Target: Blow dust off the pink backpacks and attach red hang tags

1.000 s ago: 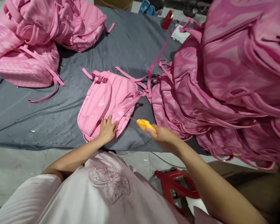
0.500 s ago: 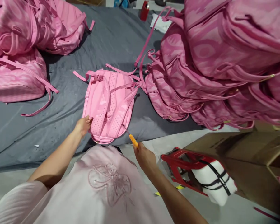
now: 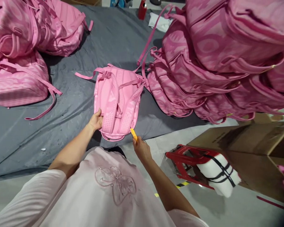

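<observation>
A pink backpack (image 3: 110,97) lies back-side up on the grey-covered table, its padded shoulder straps and loose webbing ends on top. My left hand (image 3: 96,120) is closed on its lower left edge, thumb on top and the other fingers hidden beneath. Closed around a yellow-handled tool (image 3: 133,135), my right hand (image 3: 142,148) is just off the backpack's lower right corner. The handle's far end meets the bag's edge there, and the thin metal part does not show.
Pink backpacks are heaped at the right (image 3: 210,53) and far left (image 3: 16,75) of the table (image 3: 68,94). A red can (image 3: 142,9) and white cloth (image 3: 159,22) lie at the back. On the floor at right are a red stool (image 3: 183,160) and a cardboard box (image 3: 246,157).
The backpack has shifted a little right and its lower end is raised. My left hand has moved right and up with it. The tool's metal shaft, visible earlier, is now hidden.
</observation>
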Motion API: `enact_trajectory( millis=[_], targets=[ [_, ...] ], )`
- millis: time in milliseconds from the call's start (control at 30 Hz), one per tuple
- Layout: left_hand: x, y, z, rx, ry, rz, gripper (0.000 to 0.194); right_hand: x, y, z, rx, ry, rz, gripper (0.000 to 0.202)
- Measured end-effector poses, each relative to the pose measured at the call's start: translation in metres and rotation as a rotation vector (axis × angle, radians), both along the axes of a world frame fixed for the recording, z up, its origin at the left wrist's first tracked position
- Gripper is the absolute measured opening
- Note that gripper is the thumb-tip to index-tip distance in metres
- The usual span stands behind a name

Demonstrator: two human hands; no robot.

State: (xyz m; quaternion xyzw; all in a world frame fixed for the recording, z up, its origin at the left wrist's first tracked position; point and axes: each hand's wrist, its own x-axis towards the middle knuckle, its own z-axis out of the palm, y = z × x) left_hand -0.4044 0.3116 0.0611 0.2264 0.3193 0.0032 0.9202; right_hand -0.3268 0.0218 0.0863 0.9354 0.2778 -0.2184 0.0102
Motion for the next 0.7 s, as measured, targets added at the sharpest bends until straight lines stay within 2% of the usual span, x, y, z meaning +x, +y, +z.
enact_trajectory(
  millis=[133,200,300,400,533,700],
  targets=[
    [-0.007,0.004,-0.005,0.009,-0.048,-0.054,0.075,0.005,0.002,-0.018,0.037,-0.07,-0.088,0.033],
    [-0.012,0.001,-0.003,0.037,-0.121,-0.057,0.075,0.007,0.004,-0.027,0.045,-0.097,-0.157,0.035],
    [-0.016,-0.006,0.0,0.075,-0.183,-0.041,0.073,0.01,0.008,-0.036,0.058,-0.104,-0.182,0.037],
    [-0.013,-0.01,-0.001,0.086,-0.178,0.017,0.073,0.013,0.012,-0.036,0.054,-0.084,-0.176,0.036],
    [-0.009,-0.008,-0.002,0.037,-0.108,0.087,0.068,0.015,0.009,-0.028,0.06,-0.052,-0.181,0.034],
    [-0.029,-0.009,0.005,-0.032,-0.161,0.086,0.058,0.003,-0.012,-0.026,0.208,-0.007,-0.206,0.038]
  ],
)
